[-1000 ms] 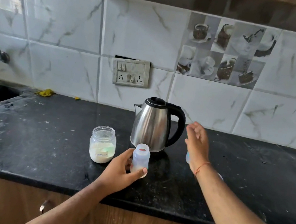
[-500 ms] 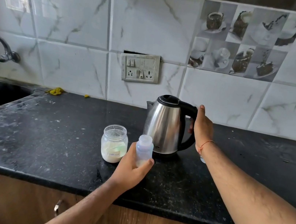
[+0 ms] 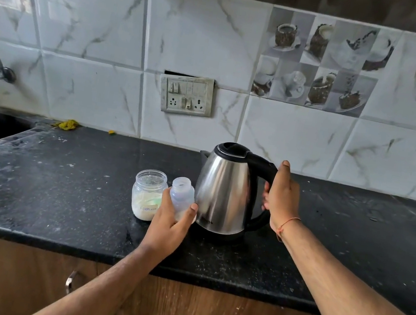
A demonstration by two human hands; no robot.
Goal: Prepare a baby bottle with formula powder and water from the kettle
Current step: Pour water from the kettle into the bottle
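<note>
Right hand (image 3: 281,195) grip now wraps kettle (image 3: 226,187) handle, just arrived; left hand (image 3: 169,221) grips open bottle (image 3: 182,194) beside kettle; pour likely next.

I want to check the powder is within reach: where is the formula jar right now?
In the head view the formula jar stands on the black counter, left of centre, just left of the baby bottle gripped by the left hand, with the kettle beyond it.
</note>
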